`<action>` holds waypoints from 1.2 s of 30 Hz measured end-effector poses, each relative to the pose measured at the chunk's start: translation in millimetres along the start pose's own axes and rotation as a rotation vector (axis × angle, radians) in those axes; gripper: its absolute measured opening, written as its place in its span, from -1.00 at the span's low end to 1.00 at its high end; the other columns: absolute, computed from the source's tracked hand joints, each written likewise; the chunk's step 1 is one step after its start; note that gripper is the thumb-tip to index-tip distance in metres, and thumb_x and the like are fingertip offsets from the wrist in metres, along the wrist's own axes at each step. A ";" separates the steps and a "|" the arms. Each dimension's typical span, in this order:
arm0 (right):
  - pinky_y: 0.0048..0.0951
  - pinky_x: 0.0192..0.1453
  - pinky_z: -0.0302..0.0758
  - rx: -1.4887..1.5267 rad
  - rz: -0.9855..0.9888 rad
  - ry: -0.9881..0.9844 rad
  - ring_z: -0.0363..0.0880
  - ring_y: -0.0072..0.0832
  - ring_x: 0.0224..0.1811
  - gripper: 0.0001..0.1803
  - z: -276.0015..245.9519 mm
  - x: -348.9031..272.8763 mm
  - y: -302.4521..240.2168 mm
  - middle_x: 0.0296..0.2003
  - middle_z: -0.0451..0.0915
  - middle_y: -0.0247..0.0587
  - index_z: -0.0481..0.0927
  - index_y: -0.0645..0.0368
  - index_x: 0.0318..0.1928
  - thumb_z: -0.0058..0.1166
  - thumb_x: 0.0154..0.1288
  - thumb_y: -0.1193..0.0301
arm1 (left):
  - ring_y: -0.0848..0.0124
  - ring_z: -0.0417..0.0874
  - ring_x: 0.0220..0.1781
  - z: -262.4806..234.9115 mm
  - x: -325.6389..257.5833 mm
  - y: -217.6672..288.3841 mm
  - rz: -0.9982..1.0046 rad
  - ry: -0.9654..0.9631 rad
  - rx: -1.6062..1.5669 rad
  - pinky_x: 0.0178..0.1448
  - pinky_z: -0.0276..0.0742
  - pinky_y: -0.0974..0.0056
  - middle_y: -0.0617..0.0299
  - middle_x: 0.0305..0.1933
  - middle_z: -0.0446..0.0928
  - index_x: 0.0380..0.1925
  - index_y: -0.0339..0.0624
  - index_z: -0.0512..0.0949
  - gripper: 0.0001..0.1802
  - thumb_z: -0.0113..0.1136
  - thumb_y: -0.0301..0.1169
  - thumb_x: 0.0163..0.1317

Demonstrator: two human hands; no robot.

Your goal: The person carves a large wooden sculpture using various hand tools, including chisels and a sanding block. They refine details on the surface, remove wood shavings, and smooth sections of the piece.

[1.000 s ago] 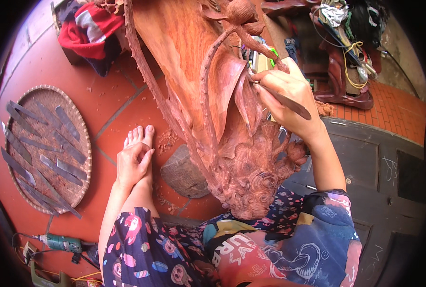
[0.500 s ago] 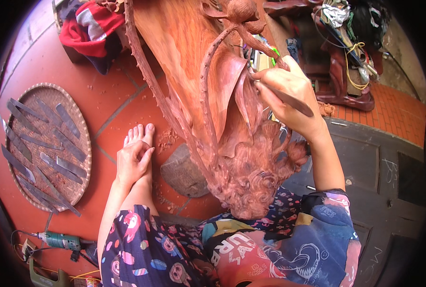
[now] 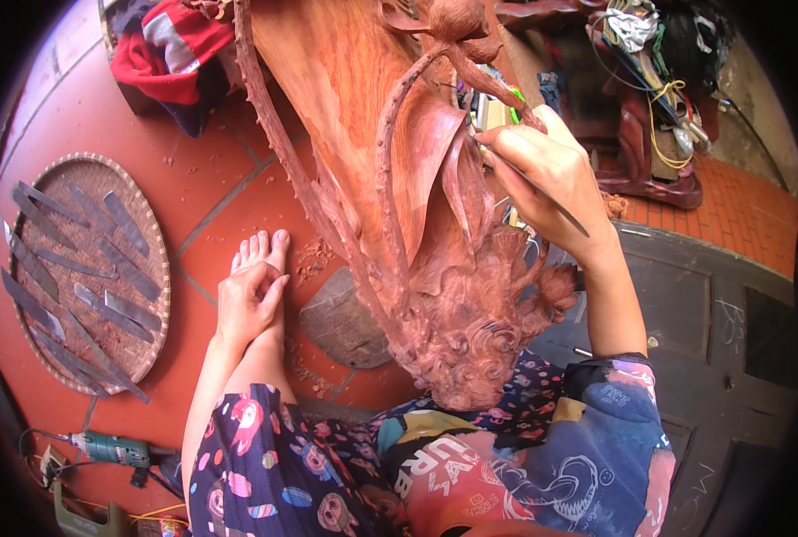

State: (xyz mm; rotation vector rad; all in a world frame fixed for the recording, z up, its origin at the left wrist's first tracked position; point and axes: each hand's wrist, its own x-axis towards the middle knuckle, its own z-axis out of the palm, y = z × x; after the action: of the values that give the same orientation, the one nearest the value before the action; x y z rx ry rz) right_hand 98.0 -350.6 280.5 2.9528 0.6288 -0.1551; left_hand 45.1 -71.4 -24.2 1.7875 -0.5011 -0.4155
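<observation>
My right hand is closed around a flat scraper blade, its dark rear end sticking out below the fingers toward my wrist. The blade's front tip is mostly hidden by my fingers, close to a leaf-like fold of a large reddish-brown wood carving. Stems, buds and dense curled relief cover the carving, and its lower end reaches my lap. Away from the carving, my left hand lies on my bare foot with its fingers curled in. I see no tool in it.
On the left, a round woven tray holds several flat blades. Below it lie a green power tool and cords. A stone-like block sits beside my foot, among wood shavings. A dark panelled board extends at right; cluttered carved furniture stands behind.
The blade in my right hand has turned, showing a narrower side than before. The right hand has shifted very slightly. My left hand has stayed put.
</observation>
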 end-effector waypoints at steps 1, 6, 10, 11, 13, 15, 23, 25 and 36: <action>-0.22 0.06 0.45 0.043 0.027 -0.010 0.61 -0.16 -0.23 -0.92 -1.9 -0.8 -1.5 -0.32 0.67 -0.13 0.63 0.28 -0.31 0.23 0.18 0.56 | 0.25 0.51 -0.56 -0.2 -0.4 -0.5 0.010 0.004 0.001 -0.33 0.46 0.20 0.11 -0.63 0.48 -0.47 -0.23 0.57 -0.87 0.34 -0.45 0.13; -0.17 0.14 0.50 0.036 -0.013 0.089 0.64 -0.08 -0.03 -0.93 -27.9 1.2 -14.1 -0.24 0.66 -0.09 0.59 0.25 -0.33 0.18 0.16 0.55 | 0.23 0.60 -0.48 -12.0 -0.5 13.8 -0.022 -0.064 0.097 -0.27 0.51 0.20 0.10 -0.55 0.56 -0.48 -0.21 0.59 -0.84 0.37 -0.40 0.13; -0.16 0.17 0.52 0.144 0.035 0.241 0.61 -0.04 0.08 -0.92 -27.6 -8.6 -18.4 -0.13 0.65 -0.06 0.57 0.30 -0.37 0.18 0.15 0.55 | 0.24 0.65 -0.39 -49.8 6.7 61.4 -0.026 -0.084 -0.017 -0.22 0.53 0.23 0.12 -0.50 0.60 -0.43 -0.20 0.63 -0.84 0.39 -0.36 0.13; -0.19 0.14 0.53 0.131 0.070 0.290 0.62 -0.05 0.07 -0.93 -26.6 -11.3 -19.0 -0.04 0.62 -0.03 0.57 0.31 -0.39 0.20 0.12 0.57 | 0.25 0.66 -0.42 -60.1 9.8 76.5 0.009 -0.075 -0.112 -0.20 0.55 0.25 0.11 -0.47 0.61 -0.37 -0.21 0.66 -0.84 0.40 -0.38 0.12; -0.25 0.12 0.53 0.181 0.153 0.292 0.62 -0.06 0.07 -0.92 -24.3 -14.6 -22.4 0.05 0.57 0.03 0.58 0.30 -0.40 0.23 0.10 0.59 | 0.23 0.69 -0.18 -85.5 19.1 118.3 -0.042 -0.233 -0.342 0.03 0.55 0.25 0.10 -0.40 0.66 -0.32 -0.22 0.68 -0.80 0.43 -0.36 0.10; -0.27 0.03 0.56 0.240 0.200 0.290 0.65 -0.04 0.01 -0.92 -15.1 -17.8 -20.1 0.20 0.49 0.14 0.59 0.28 -0.38 0.25 0.10 0.59 | 0.11 0.47 0.23 -98.9 33.9 152.4 0.170 -0.492 -0.372 0.35 0.32 0.13 -0.03 0.04 0.53 -0.05 -0.23 0.58 -0.56 0.41 -0.23 0.15; -0.12 0.30 0.44 0.076 0.123 0.139 0.38 0.10 0.35 -0.88 -6.4 -11.0 -21.7 0.36 0.30 0.27 0.49 0.33 -0.44 0.19 0.04 0.59 | -0.09 -0.30 0.65 -41.2 78.5 217.4 0.551 -0.635 -0.464 0.63 -0.18 0.02 -0.41 0.57 -0.46 0.52 -0.35 -0.31 0.18 0.34 -0.09 0.25; -0.11 0.27 0.46 0.043 0.099 0.119 0.42 0.10 0.32 -0.87 -6.7 -9.7 -22.5 0.35 0.32 0.28 0.49 0.33 -0.43 0.18 0.01 0.58 | -0.09 -0.30 0.65 -31.8 79.6 216.0 0.565 -0.594 -0.491 0.63 -0.16 0.04 -0.42 0.57 -0.46 0.51 -0.38 -0.33 0.19 0.34 -0.12 0.25; -0.18 0.07 0.58 0.034 0.061 0.088 0.62 0.04 0.08 -0.84 -12.1 -4.0 -14.4 0.24 0.44 0.30 0.58 0.24 -0.37 0.26 0.06 0.45 | -0.32 -0.29 0.59 -22.9 74.7 218.8 0.668 -0.516 -0.478 0.62 -0.08 -0.01 -0.65 0.48 -0.45 0.47 -0.51 -0.34 0.18 0.36 -0.36 0.16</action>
State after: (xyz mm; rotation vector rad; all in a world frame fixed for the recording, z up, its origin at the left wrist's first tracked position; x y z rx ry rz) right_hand 89.4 -337.5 291.6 3.0213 0.5511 -0.0308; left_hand 93.6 -143.9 191.1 0.9611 -1.2031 -0.4684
